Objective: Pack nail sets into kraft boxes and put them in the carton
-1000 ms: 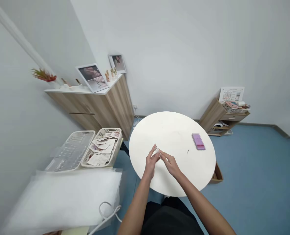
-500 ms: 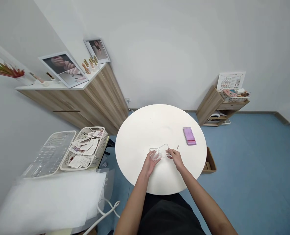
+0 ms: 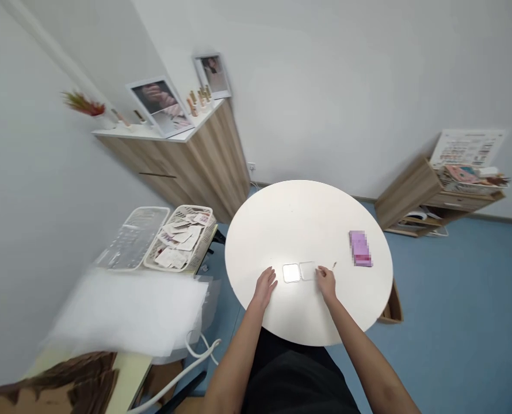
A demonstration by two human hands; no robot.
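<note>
A small clear plastic case (image 3: 291, 273) lies unfolded on the white round table (image 3: 294, 224), its two square halves side by side. My left hand (image 3: 265, 286) rests on the tabletop just left of the case, fingers stretched out and apart from it, holding nothing. At the right edge of the other half, the clear lid (image 3: 308, 271), the curled fingers of my right hand (image 3: 326, 283) grip the rim. A tiny brownish piece (image 3: 335, 265) lies beyond my right hand. Farther right is a purple, pixelated flat object (image 3: 360, 248).
To the left, a white basket (image 3: 204, 244) holds paper packets, beside another basket of clear plastic pieces (image 3: 130, 244). White sheets (image 3: 130, 310) and a white cable (image 3: 182, 374) are nearer. A cardboard box (image 3: 394, 307) sits below the table's right edge. Wooden cabinets (image 3: 208, 155) stand along the wall.
My left hand has let go of the clear case and moved left onto the tabletop. The case now lies flat and unfolded. The whole view has shifted, so things appear farther right.
</note>
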